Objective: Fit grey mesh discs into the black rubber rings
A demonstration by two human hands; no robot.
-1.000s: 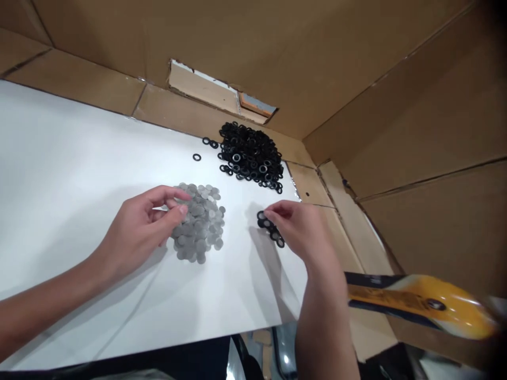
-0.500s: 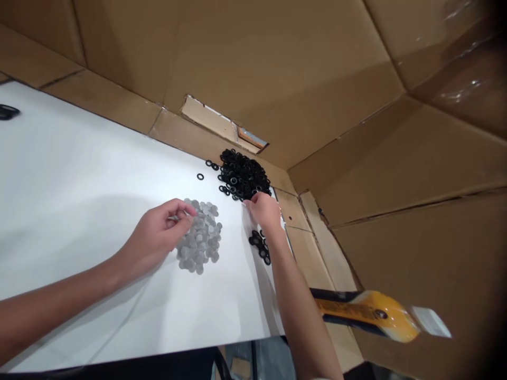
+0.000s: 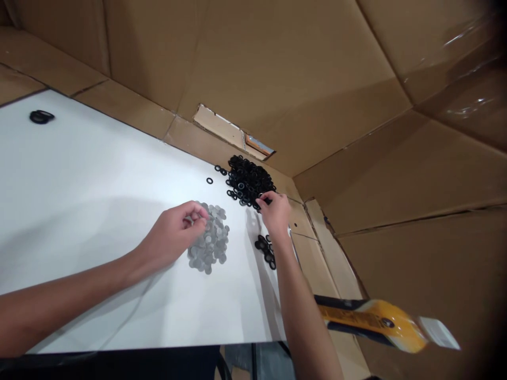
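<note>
My left hand [image 3: 180, 232] hovers at the left edge of a pile of small grey translucent discs [image 3: 214, 243], its thumb and fingertips pinched together; whatever is between them is too small to make out. My right hand [image 3: 276, 214] reaches to the near right edge of a heap of black rings [image 3: 249, 179], thumb and forefinger closed on a black ring there. Partly hidden behind my right wrist lies a small group of black rings with grey centres [image 3: 265, 250]. A single black ring [image 3: 209, 181] lies apart, left of the heap.
The white tabletop [image 3: 99, 174] is bordered by cardboard walls [image 3: 297, 79] with a slot cut in the back. Dark oval objects [image 3: 41, 116] lie at the far left. A yellow and black bottle-like object with a white cap [image 3: 396, 323] sticks out at the right.
The view has shifted slightly, so most things appear further right. My right hand has moved a little right along the heap's near edge. My left hand stays pinched by the discs.
</note>
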